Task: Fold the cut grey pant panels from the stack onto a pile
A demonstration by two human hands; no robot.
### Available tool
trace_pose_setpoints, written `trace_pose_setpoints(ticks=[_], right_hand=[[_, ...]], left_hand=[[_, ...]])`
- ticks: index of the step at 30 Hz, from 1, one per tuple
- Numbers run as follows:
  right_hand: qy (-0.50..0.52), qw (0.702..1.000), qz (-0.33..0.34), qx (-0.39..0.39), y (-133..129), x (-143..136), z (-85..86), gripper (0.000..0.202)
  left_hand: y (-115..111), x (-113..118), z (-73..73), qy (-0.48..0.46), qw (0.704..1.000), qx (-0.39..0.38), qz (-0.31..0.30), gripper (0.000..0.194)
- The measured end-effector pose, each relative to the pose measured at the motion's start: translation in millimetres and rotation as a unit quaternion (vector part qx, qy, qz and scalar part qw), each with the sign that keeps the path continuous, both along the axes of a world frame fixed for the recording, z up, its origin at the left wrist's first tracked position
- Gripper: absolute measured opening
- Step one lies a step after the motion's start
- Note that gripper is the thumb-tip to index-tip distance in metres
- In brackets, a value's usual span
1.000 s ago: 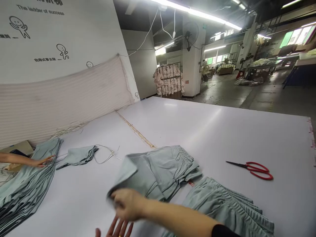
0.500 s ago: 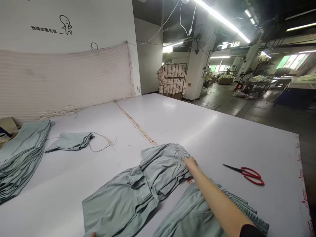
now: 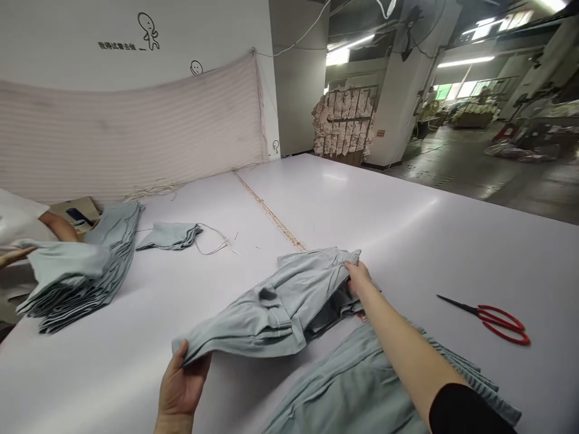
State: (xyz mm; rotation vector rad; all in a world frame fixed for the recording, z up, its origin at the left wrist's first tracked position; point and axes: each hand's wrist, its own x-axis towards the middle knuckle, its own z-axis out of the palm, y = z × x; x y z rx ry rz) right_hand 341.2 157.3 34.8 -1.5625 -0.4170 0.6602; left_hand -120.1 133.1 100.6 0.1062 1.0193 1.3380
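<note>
Both hands are out in front of the wearer. The left hand (image 3: 181,386) rises from the bottom edge of the frame, left of centre, palm turned up, thumb and fingers pinched closed. The right arm, bare below a dark sleeve at lower right, stretches diagonally toward mid-frame, where the right hand (image 3: 358,276) is clenched, knuckles up.

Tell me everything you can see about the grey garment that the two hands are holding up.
The grey garment is pale grey-green, of soft knit-looking cloth, with a stitched seam band across its middle. It is lifted off the white table, stretched and sagging between two grips: the left hand pinches its near corner, the right hand its far edge. Its lower folds hang onto similar grey pieces lying beneath the right forearm.
</note>
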Motion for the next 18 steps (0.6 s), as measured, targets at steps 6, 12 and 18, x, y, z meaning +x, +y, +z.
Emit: trace_pose_setpoints(ticks=[6, 12, 18], right_hand=[[0.084, 0.992, 0.042, 0.085, -15.8, -2.9, 86.5, 0.026], [0.113, 0.983, 0.101, 0.108, -89.5, 3.4, 151.2, 0.034], [0.111, 0.975, 0.161, 0.109, -197.6, 16.6, 161.0, 0.036]], left_hand=[[-26.1, -10.4, 71.7, -0.015, 0.992, 0.124, -0.007, 0.036], [-106.2, -10.8, 132.9, 0.01, 0.992, 0.121, 0.03, 0.043], [-218.9, -18.5, 111.7, 0.083, 0.99, 0.082, 0.074, 0.039]])
